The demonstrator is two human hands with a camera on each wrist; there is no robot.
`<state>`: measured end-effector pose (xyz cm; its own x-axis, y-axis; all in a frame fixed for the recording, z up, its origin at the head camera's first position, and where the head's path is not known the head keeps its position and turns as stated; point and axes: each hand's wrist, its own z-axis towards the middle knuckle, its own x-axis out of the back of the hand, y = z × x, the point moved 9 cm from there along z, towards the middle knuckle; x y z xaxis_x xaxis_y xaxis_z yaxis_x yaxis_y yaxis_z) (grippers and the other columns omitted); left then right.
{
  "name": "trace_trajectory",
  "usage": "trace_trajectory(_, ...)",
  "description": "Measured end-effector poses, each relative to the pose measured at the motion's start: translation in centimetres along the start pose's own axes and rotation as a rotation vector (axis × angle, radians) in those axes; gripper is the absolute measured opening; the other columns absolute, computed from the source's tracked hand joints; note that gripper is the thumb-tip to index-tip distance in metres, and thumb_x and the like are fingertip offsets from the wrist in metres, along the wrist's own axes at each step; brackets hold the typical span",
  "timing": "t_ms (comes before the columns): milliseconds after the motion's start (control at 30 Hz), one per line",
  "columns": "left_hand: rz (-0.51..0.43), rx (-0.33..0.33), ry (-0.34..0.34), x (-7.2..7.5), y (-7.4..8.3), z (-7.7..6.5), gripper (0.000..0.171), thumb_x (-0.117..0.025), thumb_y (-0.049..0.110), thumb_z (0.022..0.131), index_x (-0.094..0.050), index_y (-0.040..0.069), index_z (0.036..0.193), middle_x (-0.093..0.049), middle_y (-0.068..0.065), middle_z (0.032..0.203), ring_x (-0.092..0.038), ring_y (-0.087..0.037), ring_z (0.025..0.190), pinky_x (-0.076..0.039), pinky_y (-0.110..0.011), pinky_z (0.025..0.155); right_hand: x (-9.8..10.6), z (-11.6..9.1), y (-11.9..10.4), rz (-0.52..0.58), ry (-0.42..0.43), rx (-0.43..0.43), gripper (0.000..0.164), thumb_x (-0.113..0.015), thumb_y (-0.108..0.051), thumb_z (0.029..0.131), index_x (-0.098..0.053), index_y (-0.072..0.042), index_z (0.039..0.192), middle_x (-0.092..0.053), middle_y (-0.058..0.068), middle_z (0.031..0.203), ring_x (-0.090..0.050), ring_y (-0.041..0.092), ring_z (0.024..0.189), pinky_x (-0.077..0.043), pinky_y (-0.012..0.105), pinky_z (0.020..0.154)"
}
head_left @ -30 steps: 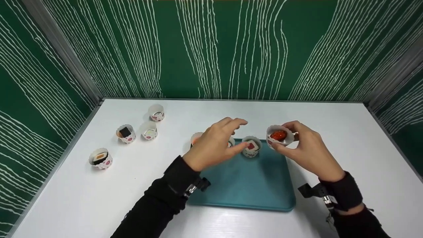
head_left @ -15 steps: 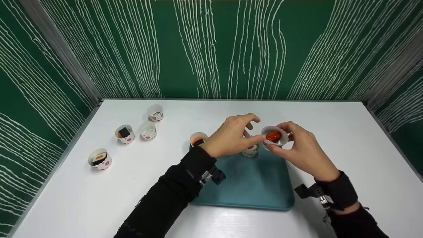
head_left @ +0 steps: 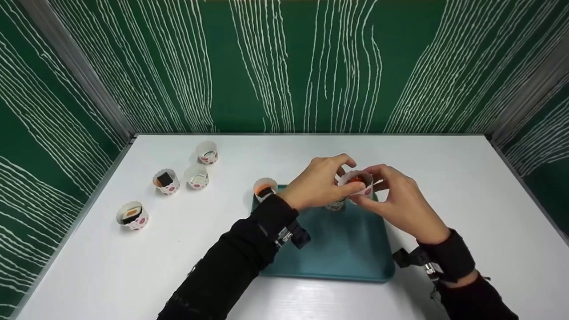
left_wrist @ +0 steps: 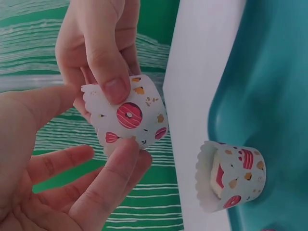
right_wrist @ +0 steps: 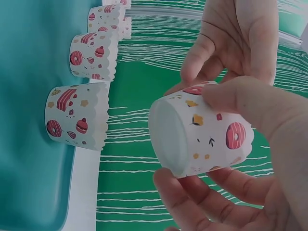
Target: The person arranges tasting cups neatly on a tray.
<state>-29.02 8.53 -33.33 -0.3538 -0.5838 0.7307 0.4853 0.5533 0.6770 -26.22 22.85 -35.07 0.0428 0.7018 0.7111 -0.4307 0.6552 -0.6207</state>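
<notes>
My right hand pinches a white paper baking cup printed with pink sweets, held up over the tray's far right part. A glossy red piece of food lies inside it. Thumb on one side and fingers on the other, as the right wrist view shows. My left hand reaches in from the left, its fingers spread about the cup; one fingertip meets the printed wall in the left wrist view. Below the hands, another baking cup with a white and red piece stands on the teal tray.
At the tray's far left corner is a baking cup with an orange and black piece. Several more baking cups with sushi-like pieces stand on the white table at the left. Green walls with white lines border the table.
My left hand has moved right and reached the held baking cup. My right hand has brought that cup a little left, over the cup with the white and red piece.
</notes>
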Motion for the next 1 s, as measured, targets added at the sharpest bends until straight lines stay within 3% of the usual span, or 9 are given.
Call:
trace_trajectory(167, 0.007, 0.018, 0.013, -0.1, -0.1, 0.2, 0.052, -0.073, 0.044, 0.102, -0.062, 0.013, 0.143, -0.074, -0.01, 0.121, -0.06, -0.015, 0.092, -0.049, -0.021, 0.07, -0.2, 0.0, 0.0, -0.004, -0.004, 0.007, 0.051, -0.089, -0.027, 0.091, -0.067, -0.005, 0.131, -0.072, 0.009, 0.118, -0.076, 0.026, 0.1, -0.056, 0.018, 0.084)
trace_trajectory(400, 0.05, -0.018, 0.027, 0.0, 0.3, 0.2, 0.055, -0.078, 0.045, 0.098, -0.064, 0.011, 0.139, -0.074, -0.009, 0.121, -0.065, -0.02, 0.11, -0.052, -0.025, 0.083, -0.1, 0.0, 0.2, -0.024, -0.003, -0.004, 0.054, -0.091, -0.022, 0.088, -0.066, -0.004, 0.132, -0.071, 0.01, 0.116, -0.076, 0.028, 0.103, -0.056, 0.02, 0.087)
trace_trajectory(633, 0.082, -0.037, 0.031, -0.1, 0.5, 0.5, 0.049, -0.079, 0.043, 0.097, -0.067, 0.011, 0.132, -0.075, -0.007, 0.117, -0.062, -0.018, 0.105, -0.051, -0.026, 0.082, 0.1, 0.0, 0.3, 0.011, -0.033, -0.024, 0.049, -0.091, -0.015, 0.087, -0.065, -0.005, 0.128, -0.072, 0.009, 0.118, -0.076, 0.027, 0.106, -0.048, 0.005, 0.088)
trace_trajectory(1000, 0.144, -0.034, 0.015, -0.5, 0.3, 1.2, 0.053, -0.082, 0.039, 0.095, -0.067, 0.01, 0.135, -0.074, -0.006, 0.116, -0.063, -0.015, 0.098, -0.053, -0.021, 0.08, 0.3, 0.0, 0.5, 0.026, -0.082, -0.063, 0.026, -0.083, -0.019, 0.096, -0.07, -0.009, 0.115, -0.074, 0.007, 0.113, -0.079, 0.027, 0.107, -0.055, 0.014, 0.083)
